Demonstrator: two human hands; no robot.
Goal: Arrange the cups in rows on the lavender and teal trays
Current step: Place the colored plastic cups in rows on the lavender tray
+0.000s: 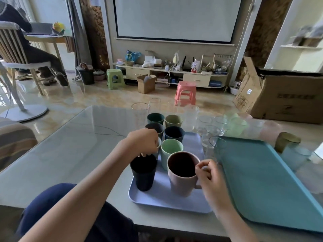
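Observation:
The lavender tray (167, 201) lies near the table's front edge with cups in two rows. A navy cup (143, 175) stands front left; my left hand (144, 142) pinches its far rim. A pink mug (181, 173) stands front right; my right hand (208, 172) pinches its rim on the right. Behind these are a mint cup (170, 151), a dark blue cup (174, 135), a grey cup (154, 128), a teal cup (155, 118) and an olive cup (173, 121). The teal tray (265, 186) lies to the right with no cups on it.
Several clear glasses (209, 133), a pale green cup (236, 126), a pale pink cup (270, 131) and an amber glass (285, 141) stand beyond the trays. A tall glass (140, 112) is at the far table edge. A cardboard box (283, 95) sits on the floor, right.

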